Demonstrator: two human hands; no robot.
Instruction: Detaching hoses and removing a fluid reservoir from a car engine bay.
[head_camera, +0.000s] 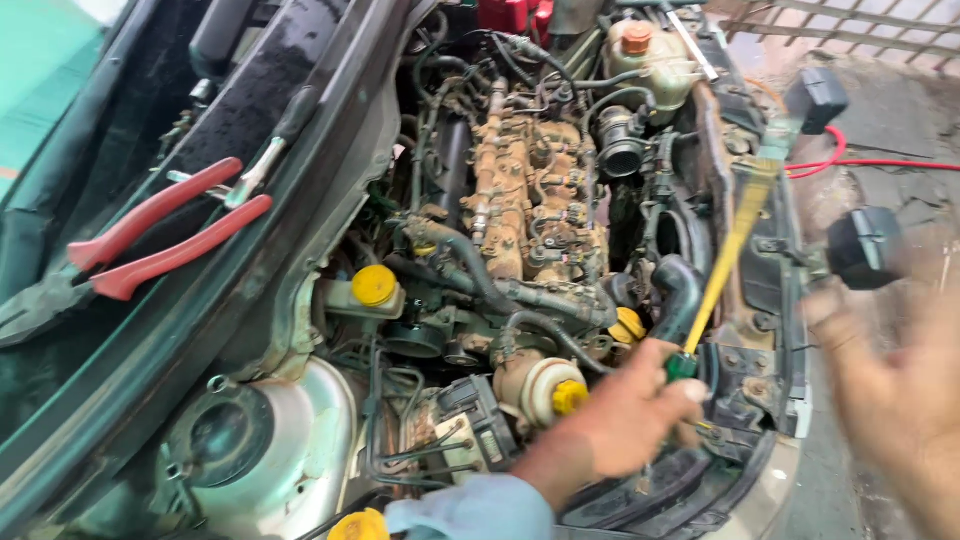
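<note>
Head camera, over an open engine bay: the left hand (630, 420), pale blue sleeve (480, 510) at the wrist, reaches in from the lower edge with its fingers (690, 392) closed round the green end of a long yellow tool (735, 245). The tool's long axis runs up and to the right from those fingers, slanting across the front panel (760, 290) of the car towards the top right; its far tip is smeared and cannot be made out.

The right hand (890, 400) sits to the right of the tool, outside the bay and well apart from the shaft; motion blur hides whether its fingers are spread or curled. The left hand is plainly the nearer one, being already on the tool.

Just left of the gripping fingers lie a yellow cap (570, 397) and the rust-coloured engine (530, 190) beyond it. Red-handled pliers (150, 245) rest far to the left, on the cowl below the windscreen. What the tool's lower end touches is hidden behind the left hand.
</note>
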